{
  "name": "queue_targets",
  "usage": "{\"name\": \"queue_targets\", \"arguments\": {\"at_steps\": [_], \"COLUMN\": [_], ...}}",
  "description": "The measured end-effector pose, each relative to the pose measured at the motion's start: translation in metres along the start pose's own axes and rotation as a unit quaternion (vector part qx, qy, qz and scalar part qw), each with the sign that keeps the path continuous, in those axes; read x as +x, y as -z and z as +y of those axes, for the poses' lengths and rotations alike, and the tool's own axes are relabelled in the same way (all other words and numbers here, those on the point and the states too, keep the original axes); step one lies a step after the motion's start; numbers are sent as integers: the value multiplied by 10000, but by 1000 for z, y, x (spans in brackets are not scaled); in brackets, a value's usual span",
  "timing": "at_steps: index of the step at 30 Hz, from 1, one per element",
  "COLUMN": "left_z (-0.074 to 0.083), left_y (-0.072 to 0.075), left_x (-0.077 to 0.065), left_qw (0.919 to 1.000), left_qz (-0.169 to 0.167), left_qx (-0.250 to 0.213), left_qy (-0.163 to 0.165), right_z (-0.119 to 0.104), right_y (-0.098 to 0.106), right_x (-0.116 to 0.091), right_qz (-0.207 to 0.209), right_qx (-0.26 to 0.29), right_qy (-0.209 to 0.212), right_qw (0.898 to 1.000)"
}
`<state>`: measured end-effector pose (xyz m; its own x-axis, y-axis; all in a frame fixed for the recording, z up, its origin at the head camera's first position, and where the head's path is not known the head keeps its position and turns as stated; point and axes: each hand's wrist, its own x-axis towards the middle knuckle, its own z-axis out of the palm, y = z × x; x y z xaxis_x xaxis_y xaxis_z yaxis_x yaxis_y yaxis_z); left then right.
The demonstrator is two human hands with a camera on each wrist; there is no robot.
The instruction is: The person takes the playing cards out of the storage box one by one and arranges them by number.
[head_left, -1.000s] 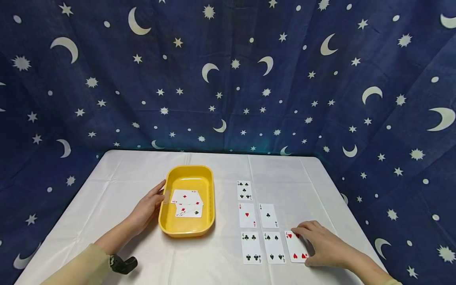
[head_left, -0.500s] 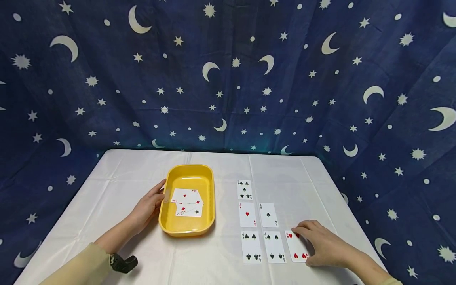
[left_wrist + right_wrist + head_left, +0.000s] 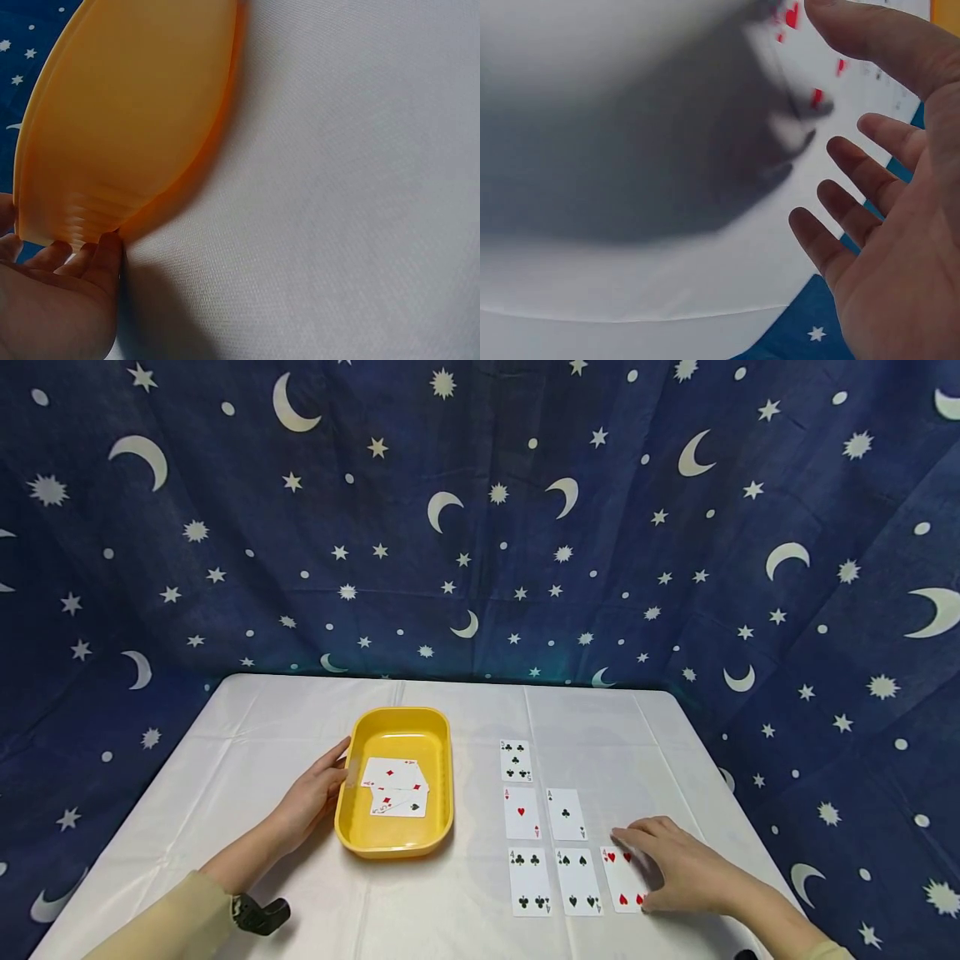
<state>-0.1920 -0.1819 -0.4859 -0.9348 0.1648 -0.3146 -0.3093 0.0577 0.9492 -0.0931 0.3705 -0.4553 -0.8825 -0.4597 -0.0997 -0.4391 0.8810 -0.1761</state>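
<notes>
In the head view my left hand (image 3: 307,802) rests against the left side of a yellow plastic tray (image 3: 393,842). Its fingertips touch the tray's outer wall (image 3: 127,97) in the left wrist view. Several overlapping playing cards (image 3: 392,772) lie face up in the tray, an ace of diamonds among them. My right hand (image 3: 686,868) hovers over the right edge of a four of hearts (image 3: 621,881) on the table. The right wrist view shows this hand (image 3: 900,225) with fingers spread and nothing held; its shadow falls beside the card.
Left of the four of hearts lie a four of spades (image 3: 577,883) and a four of clubs (image 3: 529,883). Behind are an ace of hearts (image 3: 521,824), an ace of clubs (image 3: 566,827) and a five of clubs (image 3: 515,750). A starry blue cloth (image 3: 480,568) hangs behind the white table (image 3: 285,702).
My right hand has lifted slightly off the four of hearts, its fingertips rising away from the card. The left hand, tray and cards stay in place.
</notes>
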Motion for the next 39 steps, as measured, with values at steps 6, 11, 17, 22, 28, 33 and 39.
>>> {"name": "queue_targets", "arguments": {"at_steps": [6,11,17,22,28,33,39], "left_z": [0,0,0,-1,-1,0,-1], "left_y": [0,0,-1,-1,-2,-1,0], "left_x": [1,0,0,1,-1,-2,-1], "left_qw": [10000,10000,10000,10000,9999,9999,9999], "left_qz": [49,47,49,75,48,39,53], "left_qx": [-19,-41,-30,-37,-96,-131,-67], "left_qy": [17,17,-17,-13,-47,-72,-77], "right_z": [-6,-18,-43,-67,-96,-121,-148], "right_y": [11,19,33,42,50,55,59], "right_x": [21,44,80,115,161,196,229], "right_qz": [-7,247,394,371,326,213,123], "right_qx": [173,253,440,466,450,416,458], "right_qy": [-70,282,595,913,1221,1381,1618], "right_qw": [9998,9990,9965,9940,9910,9893,9857]}}
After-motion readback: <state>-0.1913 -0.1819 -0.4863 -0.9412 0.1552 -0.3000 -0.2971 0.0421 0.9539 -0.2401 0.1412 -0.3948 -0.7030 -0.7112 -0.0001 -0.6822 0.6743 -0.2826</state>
